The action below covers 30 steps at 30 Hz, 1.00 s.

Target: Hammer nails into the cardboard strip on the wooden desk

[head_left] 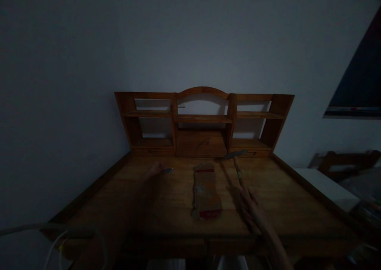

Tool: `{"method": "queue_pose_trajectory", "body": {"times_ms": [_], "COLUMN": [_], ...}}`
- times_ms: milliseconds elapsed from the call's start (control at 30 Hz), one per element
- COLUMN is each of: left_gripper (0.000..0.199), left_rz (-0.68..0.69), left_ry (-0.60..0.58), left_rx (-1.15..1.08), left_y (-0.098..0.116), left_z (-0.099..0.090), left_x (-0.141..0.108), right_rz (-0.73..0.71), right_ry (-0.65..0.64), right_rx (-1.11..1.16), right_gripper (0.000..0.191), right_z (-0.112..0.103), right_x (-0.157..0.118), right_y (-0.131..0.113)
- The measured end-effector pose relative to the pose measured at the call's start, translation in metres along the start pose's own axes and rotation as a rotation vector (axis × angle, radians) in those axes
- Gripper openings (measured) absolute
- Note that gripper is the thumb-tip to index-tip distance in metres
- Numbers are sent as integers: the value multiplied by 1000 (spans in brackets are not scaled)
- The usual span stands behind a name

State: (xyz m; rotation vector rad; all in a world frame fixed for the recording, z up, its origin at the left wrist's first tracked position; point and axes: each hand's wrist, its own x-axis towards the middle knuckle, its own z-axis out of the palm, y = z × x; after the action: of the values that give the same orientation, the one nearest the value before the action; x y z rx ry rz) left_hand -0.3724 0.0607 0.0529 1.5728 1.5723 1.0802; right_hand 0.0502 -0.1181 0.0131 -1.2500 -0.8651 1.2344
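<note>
Hammer (239, 175): slanting over the right half of the tabletop (175, 202), its narrow head pointing toward the shelf unit (204, 119); its shadow is falling on the wood, so the head is probably hanging clear of it.
Right hand (250, 204): gripping the handle near its lower end, probably leaving the head free to swing.
Left hand (156, 168): pinching a small metal piece (168, 170) at the fingertips, presumably keeping its far end exposed; dimness is hiding what it is.
Cloth (207, 190): lying between the two hands, neither touching it, its red-banded ends pointing toward the shelf unit and the front edge; the central position is likely keeping it within reach of both.
Edges: raised side rims (309, 182) are bounding the left and right; the shelf unit is closing the back.
Open room: bare wood is stretching on both sides of the cloth; the hammer's head is having least room toward the shelf unit.
</note>
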Motion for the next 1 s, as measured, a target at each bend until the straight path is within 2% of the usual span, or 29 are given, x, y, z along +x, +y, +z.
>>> {"method": "queue_pose_trajectory", "body": {"times_ms": [67,133,200,300,400,467,533,600,700,800,1000], "left_gripper": [17,11,4,9,14,13,15,15,14,19,30], "left_rz": [21,54,110,282,478,523,511,429,332,291,219], "left_ry": [10,37,57,63,-42,-139,-225,-306,-339,-311,-187], "left_rx": [47,87,110,163,128,75,19,-62,-187,-267,-407], "left_y": [-4,1,17,55,87,95,94,87,77,71,73], "left_z": [-3,-6,-6,6,40,74,111,144,176,182,159], "left_x": [4,10,17,21,17,10,2,-5,-11,-13,-8], "right_rz": [15,22,10,-11,14,34,34,28,26,38,37], "right_ry": [32,62,74,35,3,15,22,28,23,28,83], "right_rx": [-2,0,8,22,26,23,23,25,18,20,-34], "right_gripper": [56,61,61,61,61,59,54,51,51,53,55], "right_z": [0,1,2,3,2,2,3,4,5,4,9], "right_x": [0,-1,-2,-3,-2,-2,-1,-2,-2,-2,-6], "right_y": [1,0,0,-1,-3,-5,-6,-7,-7,-7,-12]}}
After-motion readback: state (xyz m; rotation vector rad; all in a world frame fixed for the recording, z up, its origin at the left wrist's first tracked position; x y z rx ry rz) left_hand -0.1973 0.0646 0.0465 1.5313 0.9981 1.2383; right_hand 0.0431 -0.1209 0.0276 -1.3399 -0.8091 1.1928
